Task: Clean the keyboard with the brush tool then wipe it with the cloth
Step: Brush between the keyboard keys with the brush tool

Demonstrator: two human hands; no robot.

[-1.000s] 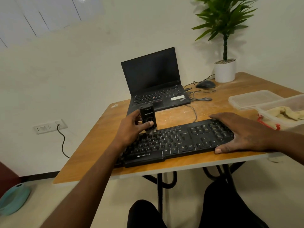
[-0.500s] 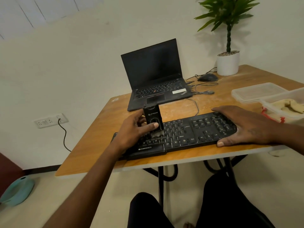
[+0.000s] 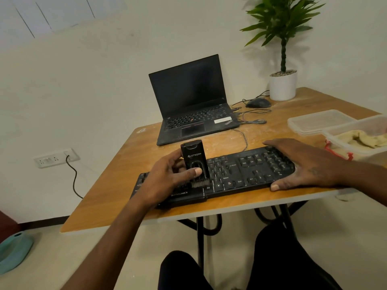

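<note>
A black keyboard (image 3: 240, 172) lies along the front edge of the wooden table (image 3: 117, 185). My left hand (image 3: 167, 178) grips an upright black brush tool (image 3: 193, 158), thumb across its front. Its bristles touch the keys near the keyboard's lower middle row. My right hand (image 3: 303, 164) rests flat on the keyboard's right end, fingers straight, covering the number pad. A yellowish cloth (image 3: 360, 139) lies in a clear plastic container (image 3: 356, 151) at the right edge.
An open black laptop (image 3: 192, 101) stands behind the keyboard, with a mouse (image 3: 258, 102) and cables beside it. A potted plant (image 3: 282, 84) stands at the back right. A clear lid (image 3: 318, 121) lies next to the container. My knees show under the table.
My left hand has drawn the brush from the upper key rows down toward the keyboard's front edge. My right hand stays flat on the right end.
</note>
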